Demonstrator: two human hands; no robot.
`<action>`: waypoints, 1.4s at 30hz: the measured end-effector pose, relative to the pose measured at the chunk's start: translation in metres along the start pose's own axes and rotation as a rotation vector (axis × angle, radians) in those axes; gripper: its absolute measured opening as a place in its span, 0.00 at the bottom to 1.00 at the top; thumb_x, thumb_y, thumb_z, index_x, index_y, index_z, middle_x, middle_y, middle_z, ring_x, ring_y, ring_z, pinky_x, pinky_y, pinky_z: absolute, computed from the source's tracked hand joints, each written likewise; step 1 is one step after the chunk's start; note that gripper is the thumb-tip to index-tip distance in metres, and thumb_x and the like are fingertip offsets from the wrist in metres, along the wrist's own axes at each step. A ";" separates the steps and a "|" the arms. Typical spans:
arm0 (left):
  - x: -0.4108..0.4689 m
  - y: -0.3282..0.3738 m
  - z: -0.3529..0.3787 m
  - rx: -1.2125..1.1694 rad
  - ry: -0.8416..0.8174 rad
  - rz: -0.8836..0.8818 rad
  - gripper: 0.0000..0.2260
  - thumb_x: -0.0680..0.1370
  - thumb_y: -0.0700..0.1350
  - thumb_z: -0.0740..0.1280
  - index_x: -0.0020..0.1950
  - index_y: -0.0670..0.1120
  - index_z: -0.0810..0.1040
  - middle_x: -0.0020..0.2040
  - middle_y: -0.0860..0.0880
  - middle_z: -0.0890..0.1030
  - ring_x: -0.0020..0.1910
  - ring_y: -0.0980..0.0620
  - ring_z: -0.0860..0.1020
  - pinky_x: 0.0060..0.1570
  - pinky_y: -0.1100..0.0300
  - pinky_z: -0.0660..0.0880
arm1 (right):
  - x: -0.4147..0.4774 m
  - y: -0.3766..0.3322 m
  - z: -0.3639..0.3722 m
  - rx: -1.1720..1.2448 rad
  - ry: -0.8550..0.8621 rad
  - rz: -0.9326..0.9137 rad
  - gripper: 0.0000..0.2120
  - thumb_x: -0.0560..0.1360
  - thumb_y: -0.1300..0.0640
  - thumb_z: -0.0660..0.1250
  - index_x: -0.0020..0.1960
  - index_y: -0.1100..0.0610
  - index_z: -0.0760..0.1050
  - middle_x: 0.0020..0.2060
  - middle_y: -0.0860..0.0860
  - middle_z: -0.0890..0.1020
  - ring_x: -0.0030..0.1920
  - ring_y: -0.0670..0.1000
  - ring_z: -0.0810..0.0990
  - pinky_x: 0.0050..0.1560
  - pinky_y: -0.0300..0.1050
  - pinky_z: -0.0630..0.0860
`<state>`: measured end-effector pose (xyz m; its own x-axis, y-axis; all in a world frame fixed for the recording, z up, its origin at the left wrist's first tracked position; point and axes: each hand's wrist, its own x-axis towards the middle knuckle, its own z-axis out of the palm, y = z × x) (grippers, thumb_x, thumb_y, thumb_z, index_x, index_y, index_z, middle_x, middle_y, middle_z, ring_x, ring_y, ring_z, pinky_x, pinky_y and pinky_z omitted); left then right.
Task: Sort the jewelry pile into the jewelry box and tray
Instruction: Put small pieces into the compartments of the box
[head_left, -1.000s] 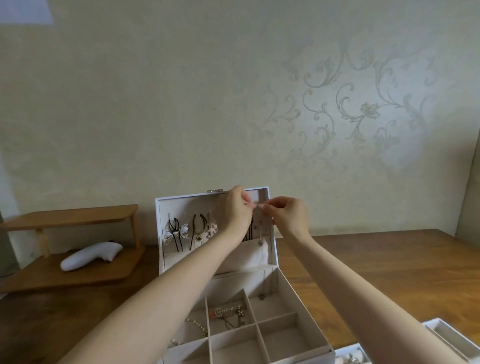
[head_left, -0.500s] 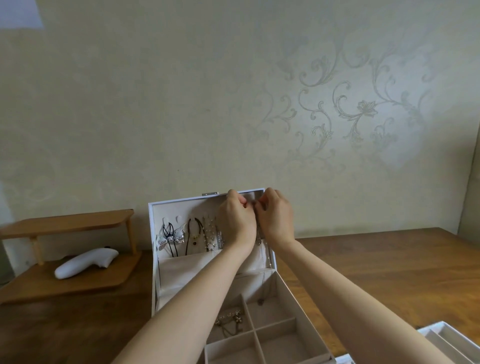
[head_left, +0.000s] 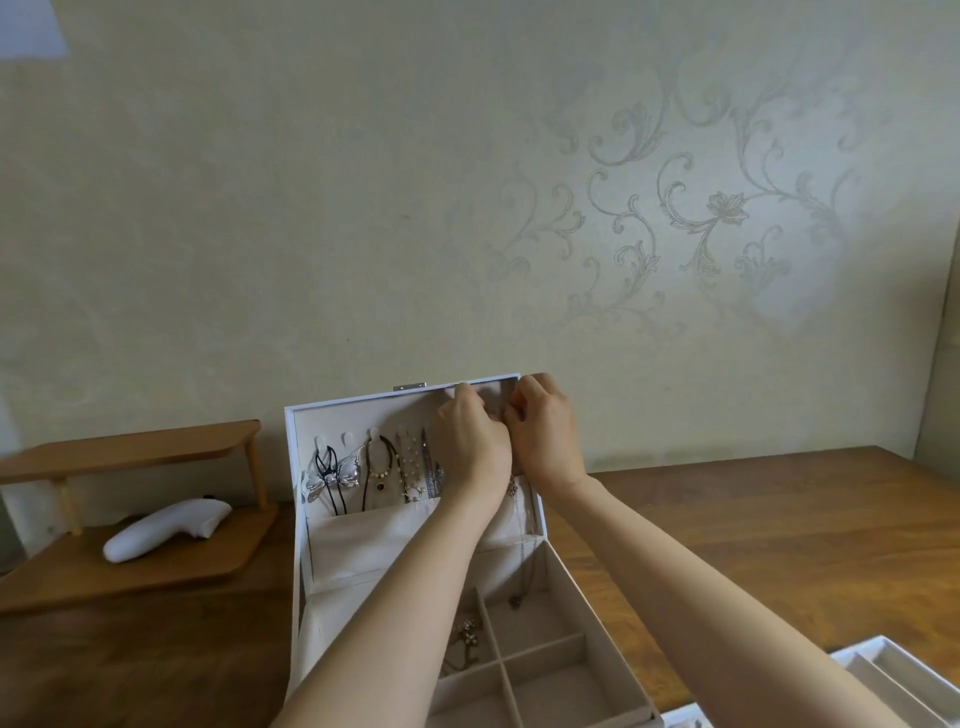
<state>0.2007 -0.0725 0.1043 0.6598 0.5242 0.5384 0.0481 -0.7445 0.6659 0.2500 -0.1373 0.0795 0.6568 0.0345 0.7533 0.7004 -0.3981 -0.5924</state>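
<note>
1. A white rectangular jewelry box (head_left: 374, 540) with beige fabric lining stands open at the lower centre of the frame on a brown wooden table (head_left: 779, 545), its lid upright.
2. The left hand (head_left: 470, 449) and right hand (head_left: 545, 434) meet at the upper right of the lid's inside, knuckles almost touching, the fingers of both curled tight.
3. Their fingertips pinch the top of a thin silver chain necklace (head_left: 522, 566), which hangs from under the hands, across the lid's pocket, with its small pendant in the box's rear right compartment.
4. Left of the hands, other necklaces hang in the lid, among them a silver butterfly pendant on black cord (head_left: 332, 475).
5. A gold-toned jewelry piece (head_left: 467, 636) lies in the rear left compartment.
6. A white divided tray (head_left: 883, 670) sits in the lower right corner, well apart from the hands.
7. At the left edge, a light wooden two-tier shelf (head_left: 130, 447) carries a white handheld device (head_left: 161, 530) on its lower board.
</note>
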 end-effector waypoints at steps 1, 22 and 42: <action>-0.002 -0.001 0.000 -0.006 0.004 0.006 0.08 0.74 0.34 0.60 0.50 0.40 0.75 0.49 0.41 0.80 0.51 0.40 0.76 0.41 0.54 0.66 | 0.000 0.000 0.000 0.011 0.003 -0.001 0.13 0.69 0.73 0.62 0.35 0.58 0.63 0.37 0.52 0.69 0.31 0.54 0.65 0.32 0.43 0.57; -0.022 -0.049 -0.018 0.078 0.044 0.445 0.05 0.75 0.44 0.69 0.44 0.43 0.76 0.38 0.47 0.82 0.37 0.45 0.78 0.35 0.54 0.73 | -0.060 0.027 -0.042 -0.408 -0.001 -0.272 0.06 0.70 0.58 0.73 0.44 0.53 0.78 0.42 0.50 0.78 0.35 0.54 0.78 0.26 0.41 0.67; -0.037 -0.065 -0.003 0.309 -0.091 0.461 0.10 0.76 0.53 0.66 0.51 0.48 0.76 0.49 0.53 0.79 0.51 0.52 0.75 0.45 0.59 0.69 | -0.095 0.010 -0.041 -0.514 -0.301 -0.214 0.04 0.70 0.61 0.64 0.37 0.55 0.74 0.31 0.51 0.78 0.29 0.58 0.76 0.28 0.42 0.62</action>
<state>0.1711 -0.0423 0.0428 0.7259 0.0885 0.6821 -0.0519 -0.9818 0.1826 0.1829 -0.1827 0.0133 0.6193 0.3884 0.6824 0.6504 -0.7407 -0.1687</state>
